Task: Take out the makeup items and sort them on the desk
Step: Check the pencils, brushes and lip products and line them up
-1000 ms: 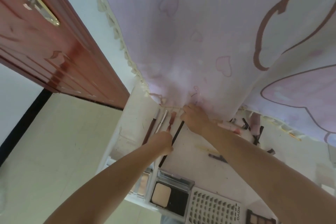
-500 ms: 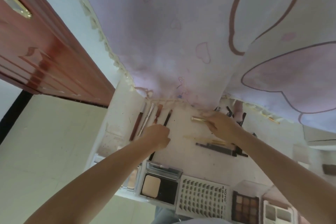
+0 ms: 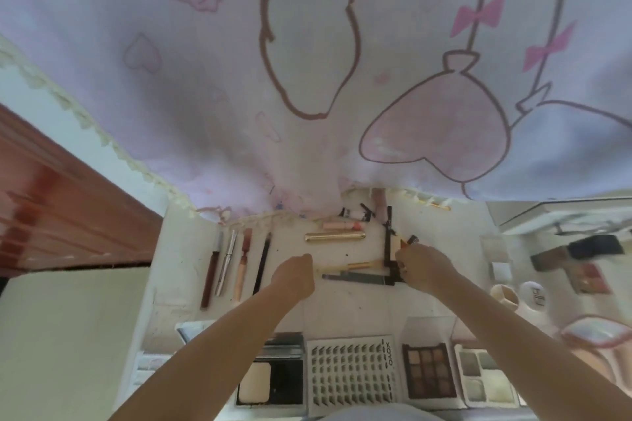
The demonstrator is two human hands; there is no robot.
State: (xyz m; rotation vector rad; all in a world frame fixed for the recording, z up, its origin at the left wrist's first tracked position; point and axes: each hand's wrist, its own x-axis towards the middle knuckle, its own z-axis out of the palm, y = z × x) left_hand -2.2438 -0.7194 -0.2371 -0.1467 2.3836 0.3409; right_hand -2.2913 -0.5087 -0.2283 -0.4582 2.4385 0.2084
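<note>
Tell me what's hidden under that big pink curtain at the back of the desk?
Poking out under the curtain hem: a pink tube and black-and-white tubes. Anything farther back is covered.

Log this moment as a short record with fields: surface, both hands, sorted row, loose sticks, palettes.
surface: white desk under a pink printed curtain
left hand: left hand curled at the end of a thin gold pencil
right hand: right hand grips a small item, too blurred to name
sorted row: four slim sticks side by side, dark brown tube leftmost
loose sticks: gold metal tube, pink lip tube
palettes: brown eyeshadow palette beside white lash tray
</note>
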